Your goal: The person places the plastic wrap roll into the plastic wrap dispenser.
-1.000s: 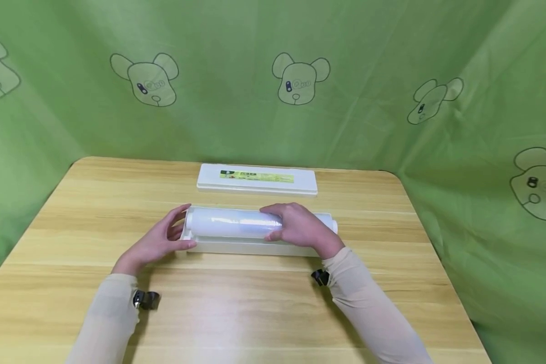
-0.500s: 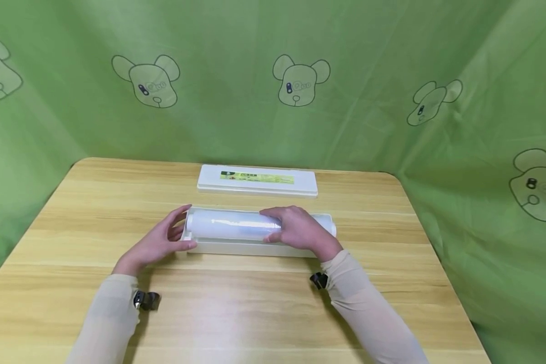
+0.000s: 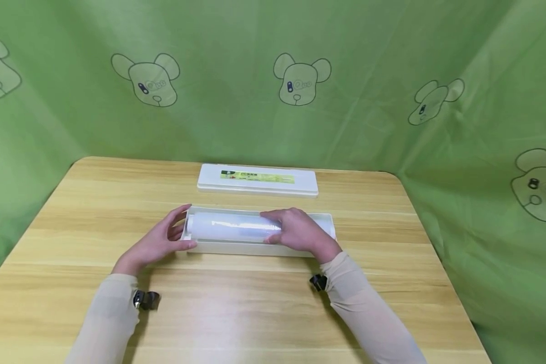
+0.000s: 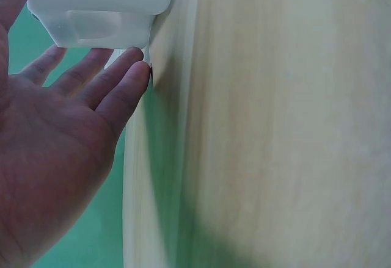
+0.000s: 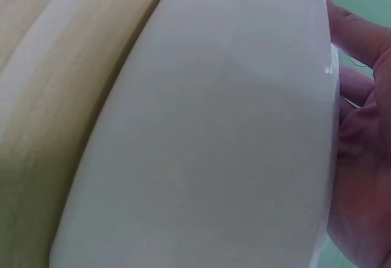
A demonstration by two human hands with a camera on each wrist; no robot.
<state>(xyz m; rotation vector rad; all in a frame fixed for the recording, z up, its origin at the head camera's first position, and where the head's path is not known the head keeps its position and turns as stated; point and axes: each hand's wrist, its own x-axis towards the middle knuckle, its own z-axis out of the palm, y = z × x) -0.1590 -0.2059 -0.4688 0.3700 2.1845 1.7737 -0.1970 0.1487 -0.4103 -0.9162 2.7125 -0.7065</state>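
A roll of cling film [image 3: 232, 225] lies lengthwise in a long white box [image 3: 250, 248] on the table. My right hand [image 3: 298, 230] grips the roll right of its middle, thumb on the near side and fingers over the far side. The box's left end is held by my left hand [image 3: 156, 242], with the thumb at the front corner and the fingers reaching the back corner. In the left wrist view, fingertips [image 4: 131, 76] touch the underside of the box's end [image 4: 95, 27]. The box's front wall [image 5: 201, 127] fills most of the right wrist view and hides the roll there.
Behind the box, near the table's far edge, lies a white lid [image 3: 257, 187] with a green and yellow label. A green curtain [image 3: 232, 101] with printed bear heads surrounds the wooden table [image 3: 236, 308] at the back and sides.
The roll has sunk lower into the box, and its right end, which stuck out past the box, now sits inside. My right hand moved down slightly with it; the left hand stayed put.
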